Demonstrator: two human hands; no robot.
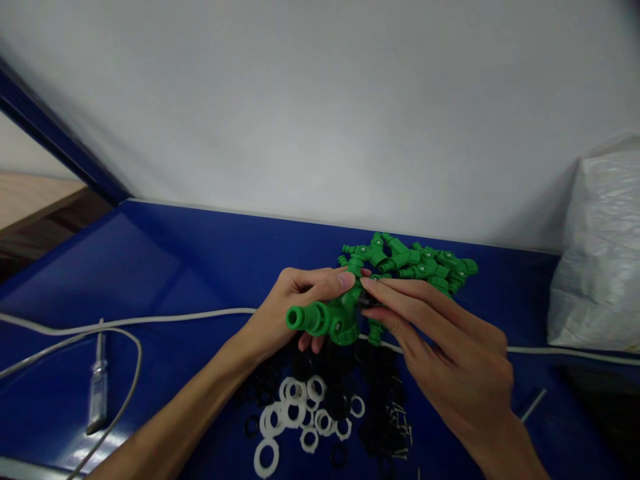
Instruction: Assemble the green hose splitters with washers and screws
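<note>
Between the front and back edges of the tabletop, the left hand grasps a green Y-shaped hose connector; fingers of the right hand pinch a black part at its side. More green connectors lie nearer the back edge, white ring washers nearer the front.

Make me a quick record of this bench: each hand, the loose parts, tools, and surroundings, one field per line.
Left hand: left hand grips a green fitting
Right hand: right hand pinches a small dark piece beside that fitting
Behind hands: pile of green fittings
Near side: white rings, black parts, small metal pins or screws
Tool: screwdriver, far left
Surface: blue tabletop, white cable across it
Far right: translucent bag, contents unclear
</note>
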